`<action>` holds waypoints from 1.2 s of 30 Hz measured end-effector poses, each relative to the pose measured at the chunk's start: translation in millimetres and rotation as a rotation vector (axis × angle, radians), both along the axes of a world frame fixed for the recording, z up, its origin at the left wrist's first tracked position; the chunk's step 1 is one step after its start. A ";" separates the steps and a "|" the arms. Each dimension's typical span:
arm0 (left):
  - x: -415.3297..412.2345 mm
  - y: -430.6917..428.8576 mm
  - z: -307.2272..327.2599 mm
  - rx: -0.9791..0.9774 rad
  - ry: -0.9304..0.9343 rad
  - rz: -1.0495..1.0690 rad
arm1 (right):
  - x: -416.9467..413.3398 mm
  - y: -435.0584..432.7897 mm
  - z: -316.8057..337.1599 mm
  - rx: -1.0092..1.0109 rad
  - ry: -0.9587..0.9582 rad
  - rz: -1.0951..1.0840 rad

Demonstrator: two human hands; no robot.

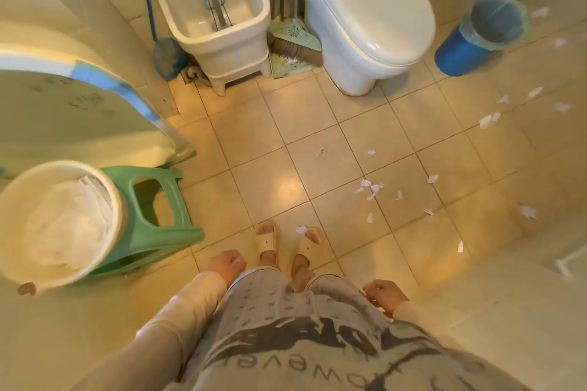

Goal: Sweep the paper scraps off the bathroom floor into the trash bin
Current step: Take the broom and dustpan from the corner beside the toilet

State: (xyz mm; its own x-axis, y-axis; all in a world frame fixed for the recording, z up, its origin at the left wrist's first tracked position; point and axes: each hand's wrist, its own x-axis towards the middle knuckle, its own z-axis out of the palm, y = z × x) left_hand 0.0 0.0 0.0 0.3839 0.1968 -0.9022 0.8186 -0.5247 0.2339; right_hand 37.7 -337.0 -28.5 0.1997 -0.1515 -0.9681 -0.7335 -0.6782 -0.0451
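Hands [227, 263] [386, 295] hang over paper scraps [370, 189] on tiles [270, 187].

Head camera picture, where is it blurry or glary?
In the head view, the trash bin and paper scraps by it at the right edge are smeared; glare sits on the floor tiles ahead of the feet; warm yellowish light; wide-angle bending at edges.

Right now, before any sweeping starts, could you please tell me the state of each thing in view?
toilet lid: closed.
trash bin: upright, lined, top open.
broom: propped upright, untouched.
dustpan: standing with the broom, untouched.
paper scraps: scattered on the floor, unswept.
left hand: loosely curled, empty.
right hand: loosely curled, empty.
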 end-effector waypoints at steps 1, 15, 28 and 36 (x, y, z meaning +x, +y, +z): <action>2.6 0.8 -4.4 -0.008 -0.038 0.053 | -0.3 -1.5 -2.0 -0.003 -0.011 0.024; 12.7 1.4 -21.5 0.054 -0.011 0.319 | 128.2 27.6 6.1 0.133 -0.170 0.202; 79.6 57.4 -33.9 0.039 0.045 0.677 | 241.1 88.6 18.1 0.292 -0.351 0.072; 223.0 106.0 -8.2 -0.089 0.049 0.580 | 279.7 104.4 10.6 0.109 -0.251 -0.138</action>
State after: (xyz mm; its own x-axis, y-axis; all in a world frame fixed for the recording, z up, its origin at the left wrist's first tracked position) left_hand 223.0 106.0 -8.2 0.1934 0.2848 -0.9389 0.9769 0.0323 0.2111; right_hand 317.4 -232.6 -18.0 0.4196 -0.0918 -0.9030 -0.7750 -0.5542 -0.3038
